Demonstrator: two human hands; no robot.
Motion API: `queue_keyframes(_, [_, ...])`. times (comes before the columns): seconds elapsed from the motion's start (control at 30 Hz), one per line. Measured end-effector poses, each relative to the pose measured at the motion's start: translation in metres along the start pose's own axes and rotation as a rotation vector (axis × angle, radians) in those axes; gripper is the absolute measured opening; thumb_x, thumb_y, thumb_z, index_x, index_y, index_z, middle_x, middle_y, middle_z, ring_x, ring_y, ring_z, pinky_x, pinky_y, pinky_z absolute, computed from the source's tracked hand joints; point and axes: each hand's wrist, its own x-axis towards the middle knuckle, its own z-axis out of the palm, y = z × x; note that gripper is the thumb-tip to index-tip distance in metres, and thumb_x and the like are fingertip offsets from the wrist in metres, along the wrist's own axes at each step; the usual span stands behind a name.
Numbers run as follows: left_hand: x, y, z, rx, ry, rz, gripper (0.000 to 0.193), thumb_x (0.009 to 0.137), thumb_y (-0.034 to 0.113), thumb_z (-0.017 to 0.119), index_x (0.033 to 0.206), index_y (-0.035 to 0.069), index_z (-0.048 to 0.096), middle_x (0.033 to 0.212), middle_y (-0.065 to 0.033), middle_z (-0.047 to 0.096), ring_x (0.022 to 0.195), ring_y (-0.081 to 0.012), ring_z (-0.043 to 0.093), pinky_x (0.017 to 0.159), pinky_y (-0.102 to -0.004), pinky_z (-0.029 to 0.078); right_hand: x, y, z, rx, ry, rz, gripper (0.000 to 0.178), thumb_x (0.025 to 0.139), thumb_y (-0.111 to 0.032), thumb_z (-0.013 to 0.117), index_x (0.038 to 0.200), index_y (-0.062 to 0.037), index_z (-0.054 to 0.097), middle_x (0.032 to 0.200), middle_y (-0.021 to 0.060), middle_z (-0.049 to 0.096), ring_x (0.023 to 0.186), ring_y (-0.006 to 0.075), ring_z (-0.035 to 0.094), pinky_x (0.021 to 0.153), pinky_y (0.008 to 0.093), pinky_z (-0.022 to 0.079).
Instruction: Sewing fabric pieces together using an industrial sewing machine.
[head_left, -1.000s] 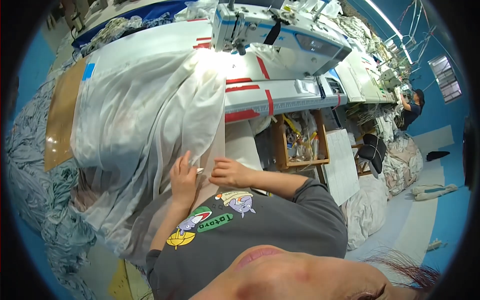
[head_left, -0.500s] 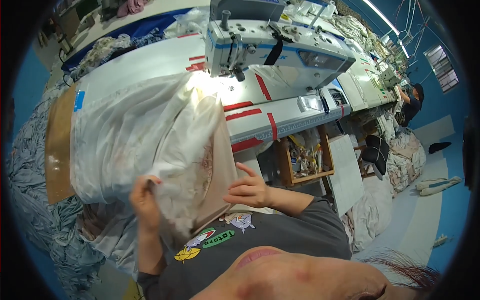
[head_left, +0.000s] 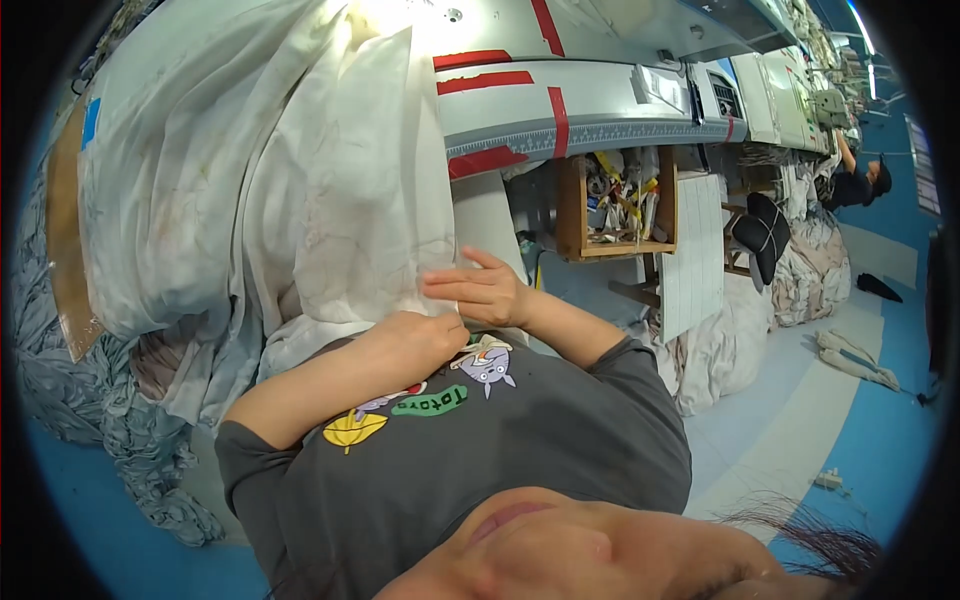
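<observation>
A large pale, off-white cloth (head_left: pixel 350 190) spreads over the sewing table's left part and hangs down toward my lap. My left hand (head_left: pixel 425 340) is bent across my body at the cloth's lower right corner. Its fingers are curled closed at the cloth's edge, and their tips are partly hidden. Just right of it, my right hand (head_left: pixel 490 293) has its fingers stretched out over the same edge, close to the left hand; its thumb is hidden. The cloth's far end reaches the bright light at the top of the picture.
The sewing table's edge (head_left: pixel 600 135) carries a ruler strip and red tape. Part of the sewing machine (head_left: pixel 715 22) shows above. Below hangs an open wooden drawer (head_left: pixel 625 245) of small items. Bluish cloth (head_left: pixel 60 370) is heaped at left. At far right works another person (head_left: pixel 860 185).
The view has tilted down, so most of the machine has left it. My left hand has come rightward across my body to the right hand. The cloth now lies flatter, its right edge straighter.
</observation>
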Motion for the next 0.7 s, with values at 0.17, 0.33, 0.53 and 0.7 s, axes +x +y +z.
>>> queue_keyframes(0.17, [-0.006,-0.073,-0.095,-0.293,1.040,-0.109,0.013,0.087,-0.001,0.048,0.094,-0.001,0.058,0.115,-0.0160,0.060,0.107,-0.0279,0.058,0.088,-0.0325,0.045,-0.012,0.013,0.006,0.050,-0.016,0.048,0.007,0.066,-0.008,0.062,0.063,-0.0046,0.056,0.096,0.0100,0.065,0.098,0.0234,0.062,0.091,0.0423,0.050])
queue_keyframes(0.33, [-0.112,-0.242,-0.144,0.559,1.205,-0.535,0.017,0.087,0.004,0.051,0.101,0.000,0.061,0.132,-0.0170,0.049,0.118,-0.0317,0.049,0.098,-0.0339,0.040,0.004,0.011,-0.010,0.185,-0.028,0.005,0.009,0.064,-0.009,0.063,0.071,-0.0051,0.061,0.093,0.0093,0.065,0.092,0.0242,0.063,0.086,0.0387,0.052])
queue_keyframes(0.53, [-0.057,-0.238,-0.148,0.559,1.210,-0.513,0.020,0.092,0.015,0.050,0.102,0.002,0.062,0.120,-0.0153,0.057,0.108,-0.0318,0.056,0.089,-0.0350,0.045,0.002,0.030,-0.007,0.193,-0.104,0.106,0.009,0.064,-0.010,0.061,0.071,-0.0049,0.059,0.091,0.0067,0.063,0.091,0.0210,0.063,0.083,0.0362,0.053])
queue_keyframes(0.7, [-0.110,-0.291,-0.213,0.891,1.167,-0.690,0.022,0.093,0.021,0.049,0.101,0.004,0.060,0.098,-0.0154,0.062,0.095,-0.0335,0.058,0.078,-0.0410,0.047,0.022,0.037,-0.007,0.252,-0.104,0.066,0.008,0.063,-0.009,0.060,0.070,-0.0050,0.057,0.091,0.0064,0.064,0.092,0.0207,0.063,0.084,0.0355,0.052])
